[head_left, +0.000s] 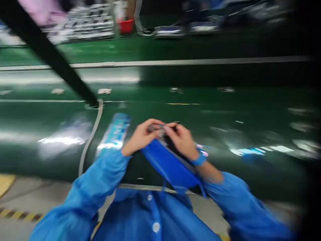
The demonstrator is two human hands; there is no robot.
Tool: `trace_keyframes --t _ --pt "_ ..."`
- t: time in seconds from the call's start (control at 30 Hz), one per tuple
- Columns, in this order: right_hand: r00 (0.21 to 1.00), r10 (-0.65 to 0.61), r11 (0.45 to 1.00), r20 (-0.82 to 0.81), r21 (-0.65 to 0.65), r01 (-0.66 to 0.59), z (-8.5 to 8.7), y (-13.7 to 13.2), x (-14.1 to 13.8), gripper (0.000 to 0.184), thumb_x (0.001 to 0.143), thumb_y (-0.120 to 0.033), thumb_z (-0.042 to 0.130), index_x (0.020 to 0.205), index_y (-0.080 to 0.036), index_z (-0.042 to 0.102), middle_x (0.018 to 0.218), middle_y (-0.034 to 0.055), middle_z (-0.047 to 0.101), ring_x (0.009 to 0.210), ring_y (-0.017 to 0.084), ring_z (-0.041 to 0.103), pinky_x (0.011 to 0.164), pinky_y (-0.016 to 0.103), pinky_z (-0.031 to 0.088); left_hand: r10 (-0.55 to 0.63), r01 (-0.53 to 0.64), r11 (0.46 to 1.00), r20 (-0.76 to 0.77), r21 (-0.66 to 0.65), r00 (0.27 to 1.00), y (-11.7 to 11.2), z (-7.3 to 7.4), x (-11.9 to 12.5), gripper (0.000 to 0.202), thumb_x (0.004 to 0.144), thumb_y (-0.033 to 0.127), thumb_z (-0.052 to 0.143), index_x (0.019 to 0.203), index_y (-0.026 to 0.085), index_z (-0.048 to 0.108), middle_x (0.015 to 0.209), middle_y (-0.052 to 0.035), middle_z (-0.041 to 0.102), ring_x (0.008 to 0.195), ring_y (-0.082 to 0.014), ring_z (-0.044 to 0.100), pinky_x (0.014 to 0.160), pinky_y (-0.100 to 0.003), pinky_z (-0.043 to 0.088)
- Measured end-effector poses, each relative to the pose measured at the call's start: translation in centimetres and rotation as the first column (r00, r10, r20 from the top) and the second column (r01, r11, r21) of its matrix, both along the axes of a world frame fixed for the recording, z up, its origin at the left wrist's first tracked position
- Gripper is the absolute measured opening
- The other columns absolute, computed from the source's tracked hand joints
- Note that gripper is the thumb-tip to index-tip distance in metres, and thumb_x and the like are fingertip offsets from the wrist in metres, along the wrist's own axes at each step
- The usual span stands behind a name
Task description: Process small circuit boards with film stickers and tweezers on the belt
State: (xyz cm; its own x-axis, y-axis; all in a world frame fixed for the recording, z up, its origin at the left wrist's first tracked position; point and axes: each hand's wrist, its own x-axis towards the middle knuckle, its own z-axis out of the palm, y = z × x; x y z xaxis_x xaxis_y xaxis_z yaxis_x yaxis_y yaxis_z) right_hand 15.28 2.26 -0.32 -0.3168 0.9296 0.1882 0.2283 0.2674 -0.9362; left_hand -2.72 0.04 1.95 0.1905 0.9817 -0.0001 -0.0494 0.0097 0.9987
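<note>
Blue piece slanting from both fingertips towards the near right, past the near edge of the bench. Left hand and right hand pinched on a small grey part at its far end, too blurred to identify. Apparently fine fingertip work; calls for a steady pinch. To the left, packet, cable, clear bag; to the right, plastic. No apparent obstruction.
</note>
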Motion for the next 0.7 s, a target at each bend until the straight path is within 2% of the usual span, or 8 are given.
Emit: trace_keyframes --t 0.1,0.2,0.33,0.4,0.5,0.57,0.63,0.7 --pt "0.998 -0.018 1.000 0.064 -0.019 0.020 0.1 -0.2 3.6 0.033 0.111 -0.045 0.065 0.092 -0.018 0.070 0.084 0.0006 0.070 0.078 0.015 0.063 0.073 0.027 0.052 -0.034 0.032 0.999 0.072 0.024 0.997 0.6 -0.5 -0.3 0.028 0.095 0.025 0.086 0.121 0.018 0.078 0.105 -0.0045 0.080 0.089 -0.0113 0.073 0.082 -0.017 0.058" --pt "0.999 0.045 0.998 -0.003 -0.046 -0.045 -0.2 0.9 3.7 0.035 0.107 -0.048 0.071 0.092 -0.017 0.068 0.084 -0.0015 0.064 0.077 0.013 0.055 0.073 0.026 0.044 0.050 -0.055 0.998 -0.110 -0.039 0.993 0.9 -1.2 -0.4 0.046 0.085 0.043 0.096 0.122 0.020 0.080 0.107 -0.0044 0.082 0.089 -0.0159 0.075 0.080 -0.021 0.062" --pt "0.988 0.155 0.985 -0.022 -0.072 -0.156 0.0 1.4 3.1 0.034 0.104 -0.047 0.080 0.099 -0.016 0.069 0.084 -0.0032 0.064 0.076 0.011 0.057 0.075 0.023 0.046 0.121 -0.144 0.984 -0.202 -0.104 0.972 0.3 -0.9 -0.3 0.059 0.070 0.055 0.101 0.119 0.028 0.081 0.104 -0.0011 0.083 0.088 -0.0190 0.076 0.077 -0.024 0.066" --pt "0.986 0.166 0.983 0.034 -0.079 -0.163 0.2 1.3 3.2 0.031 0.101 -0.043 0.085 0.101 -0.016 0.069 0.085 -0.0035 0.066 0.077 0.011 0.059 0.076 0.022 0.046 0.144 -0.174 0.979 -0.240 -0.108 0.960 0.0 -0.4 -0.1 0.061 0.063 0.061 0.100 0.116 0.035 0.082 0.101 0.0016 0.083 0.086 -0.0237 0.077 0.077 -0.034 0.070" --pt "0.980 0.170 0.984 0.100 -0.079 -0.162 0.2 1.5 3.3 0.028 0.100 -0.038 0.087 0.103 -0.015 0.069 0.085 -0.0040 0.067 0.077 0.010 0.060 0.077 0.021 0.046 0.184 -0.216 0.974 -0.308 -0.074 0.933 0.0 -0.1 0.2 0.060 0.060 0.068 0.096 0.115 0.049 0.082 0.098 0.0074 0.083 0.084 -0.0322 0.079 0.080 -0.056 0.073" --pt "0.972 0.200 0.978 0.122 -0.078 -0.191 0.1 1.8 3.4 0.027 0.101 -0.036 0.086 0.103 -0.015 0.069 0.085 -0.0040 0.066 0.077 0.011 0.061 0.077 0.021 0.046 0.212 -0.236 0.971 -0.337 -0.032 0.918 0.1 -0.3 0.2 0.060 0.062 0.070 0.093 0.119 0.055 0.080 0.099 0.0105 0.083 0.088 -0.0351 0.080 0.084 -0.063 0.073" --pt "0.963 0.231 0.972 0.138 -0.074 -0.223 0.3 1.9 3.5 0.024 0.101 -0.033 0.085 0.101 -0.015 0.069 0.082 -0.0044 0.065 0.076 0.012 0.060 0.076 0.022 0.044 0.209 -0.220 0.975 -0.331 0.002 0.920 0.3 -0.7 0.2 0.064 0.065 0.068 0.094 0.126 0.051 0.079 0.101 0.0085 0.084 0.091 -0.0342 0.080 0.084 -0.059 0.073" --pt "0.959 0.246 0.969 0.144 -0.074 -0.237 0.8 1.9 3.7 0.021 0.101 -0.029 0.084 0.096 -0.016 0.069 0.079 -0.0051 0.062 0.075 0.012 0.058 0.074 0.023 0.042 0.163 -0.164 0.986 -0.285 0.018 0.945 0.4 -0.9 0.1 0.068 0.069 0.062 0.097 0.129 0.037 0.078 0.102 0.0010 0.084 0.090 -0.0306 0.081 0.080 -0.049 0.072"
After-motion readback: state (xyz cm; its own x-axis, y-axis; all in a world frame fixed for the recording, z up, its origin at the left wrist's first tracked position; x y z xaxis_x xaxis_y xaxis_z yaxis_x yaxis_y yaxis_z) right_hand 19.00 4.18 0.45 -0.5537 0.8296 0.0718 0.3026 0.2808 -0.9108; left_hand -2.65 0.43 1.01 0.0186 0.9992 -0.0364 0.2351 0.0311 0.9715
